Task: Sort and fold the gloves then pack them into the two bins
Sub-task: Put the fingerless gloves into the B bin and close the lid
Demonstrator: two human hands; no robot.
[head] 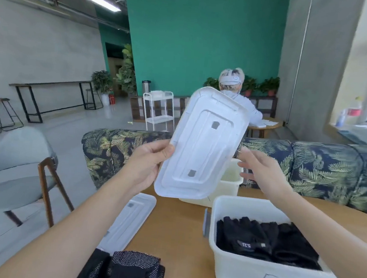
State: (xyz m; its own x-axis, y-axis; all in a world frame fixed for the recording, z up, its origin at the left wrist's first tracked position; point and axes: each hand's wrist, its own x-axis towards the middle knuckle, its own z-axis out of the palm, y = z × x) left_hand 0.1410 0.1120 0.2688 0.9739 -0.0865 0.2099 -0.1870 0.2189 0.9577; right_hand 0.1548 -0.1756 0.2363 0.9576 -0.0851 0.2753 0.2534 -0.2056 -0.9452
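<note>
My left hand (pixel 148 162) grips the left edge of a white bin lid (pixel 202 145), held tilted up in the air above the table. My right hand (pixel 257 169) hovers open just right of the lid, fingers spread and blurred, not touching it. Behind the lid stands a second white bin (pixel 232 180), mostly hidden. The near bin marked "B" (pixel 266 277) holds several black fingerless gloves (pixel 264 241). Dotted black gloves (pixel 131 269) lie folded at the table's front edge. Another lid (pixel 128 220) lies flat on the table's left side.
The wooden table (pixel 176 233) carries everything. A leaf-patterned sofa (pixel 321 171) runs behind it. A grey chair (pixel 18 168) stands to the left. A person sits farther back (pixel 237 99) at a small round table, beside a white trolley (pixel 158 110).
</note>
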